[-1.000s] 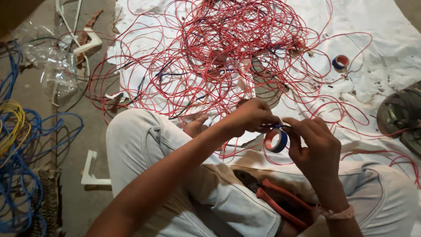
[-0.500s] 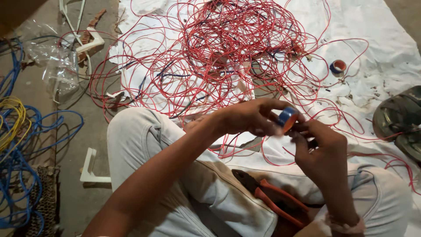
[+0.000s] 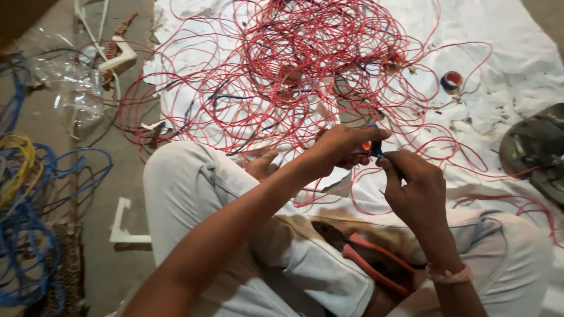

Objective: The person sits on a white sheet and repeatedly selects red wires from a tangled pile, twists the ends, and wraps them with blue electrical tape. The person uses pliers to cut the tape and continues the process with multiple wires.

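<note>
My left hand point(image 3: 343, 147) grips a small blue and orange roll of tape point(image 3: 371, 145) in front of my knees. Just right of it, my right hand point(image 3: 411, 185) pinches at the roll's edge with thumb and forefinger; whether it holds the tape's end or a thin wire I cannot tell. A big tangle of red wire point(image 3: 305, 64) lies on a white sheet point(image 3: 517, 64) beyond my hands. Red-handled pliers point(image 3: 367, 261) rest in my lap, between my legs.
A second tape roll point(image 3: 451, 81) lies on the sheet at the right. Blue and yellow cables point(image 3: 23, 199) are coiled on the floor at the left, with a clear plastic bag point(image 3: 73, 88) and white plastic pieces point(image 3: 123, 226) nearby. A dark sandal point(image 3: 534, 149) is at the right edge.
Both hands have moved up and slightly right with the tape roll, which has turned edge-on between the fingers. The view has shifted a little.
</note>
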